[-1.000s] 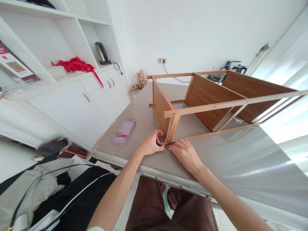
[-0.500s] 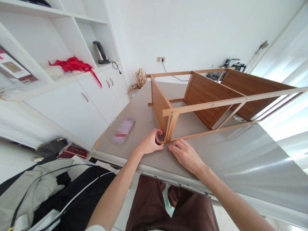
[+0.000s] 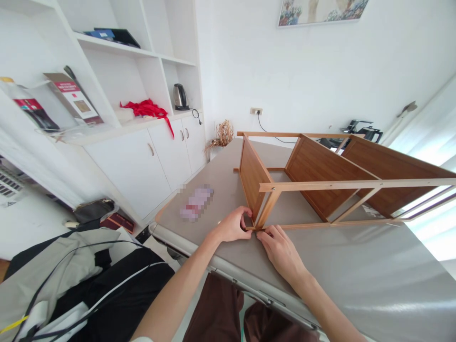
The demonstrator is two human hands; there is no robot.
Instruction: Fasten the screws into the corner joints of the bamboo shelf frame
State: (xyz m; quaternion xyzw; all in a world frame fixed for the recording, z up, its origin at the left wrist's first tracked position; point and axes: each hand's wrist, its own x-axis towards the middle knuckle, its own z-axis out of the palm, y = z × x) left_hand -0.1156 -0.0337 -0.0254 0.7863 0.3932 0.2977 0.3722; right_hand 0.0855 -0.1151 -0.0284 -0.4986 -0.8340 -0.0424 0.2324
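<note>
A wooden shelf unit (image 3: 324,185) lies on its side on the grey table (image 3: 199,232), its slatless brown panels standing on edge. My left hand (image 3: 233,225) is closed around the near end of its lower rail, with thumb and fingers curled at the corner. Just right of that, my right hand (image 3: 281,247) has its fingers pinched together against the outer side of the same rail. Whatever the right fingertips hold is hidden or too small to name. A screw head shows at the upper rail's end (image 3: 273,189).
A pixelated pinkish object (image 3: 196,203) lies on the table to the left. White cabinets (image 3: 142,156) with a kettle (image 3: 180,97) and red cloth (image 3: 147,109) stand behind. Clothes and cables (image 3: 103,280) are heaped at lower left. Dried plants (image 3: 224,133) stand beyond the table.
My view has tilted up and turned left, so the scene sits lower and further right. The right fingertips have moved in against the rail; a tiny shiny piece beside them is now hidden.
</note>
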